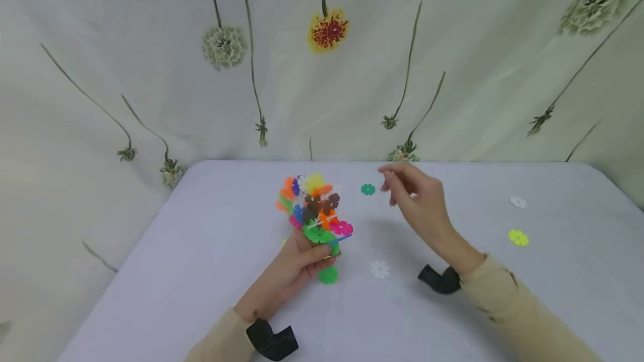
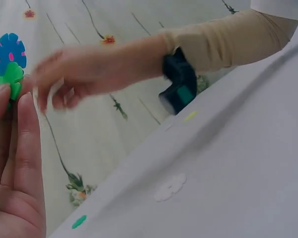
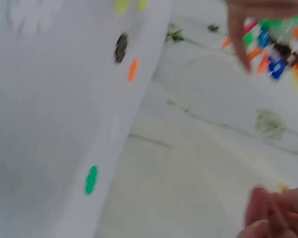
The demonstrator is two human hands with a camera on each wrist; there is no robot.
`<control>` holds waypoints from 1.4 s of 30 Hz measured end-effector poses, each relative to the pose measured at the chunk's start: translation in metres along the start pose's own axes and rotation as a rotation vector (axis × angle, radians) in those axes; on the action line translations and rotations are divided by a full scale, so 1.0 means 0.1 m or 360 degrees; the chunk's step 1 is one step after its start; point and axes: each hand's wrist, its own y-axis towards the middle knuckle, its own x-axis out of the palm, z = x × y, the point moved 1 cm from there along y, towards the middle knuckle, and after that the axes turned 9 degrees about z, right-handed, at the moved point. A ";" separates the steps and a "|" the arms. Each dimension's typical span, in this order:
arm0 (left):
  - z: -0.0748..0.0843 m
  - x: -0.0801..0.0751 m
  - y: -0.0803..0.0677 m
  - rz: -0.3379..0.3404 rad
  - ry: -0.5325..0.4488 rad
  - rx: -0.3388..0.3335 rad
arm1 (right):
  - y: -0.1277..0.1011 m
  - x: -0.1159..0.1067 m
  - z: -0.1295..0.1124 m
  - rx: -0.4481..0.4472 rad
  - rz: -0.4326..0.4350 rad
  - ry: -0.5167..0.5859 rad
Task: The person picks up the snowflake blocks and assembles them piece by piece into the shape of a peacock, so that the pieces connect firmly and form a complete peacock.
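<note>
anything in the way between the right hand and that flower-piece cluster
Nothing visible blocks the right hand from the cluster, held in the left hand. In the head view a teal-green piece appears between them, but it lies on the table below.

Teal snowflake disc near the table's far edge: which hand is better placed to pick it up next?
Probably the right hand: it looks empty and hovers near the teal snowflake disc in the head view. The left hand is occupied gripping the multicoloured disc cluster.
</note>
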 end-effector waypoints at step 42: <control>-0.19 0.30 -0.07 0.0305 -0.0111 0.0126 | -0.58 0.02 -0.27 -0.0449 -0.0303 -0.0008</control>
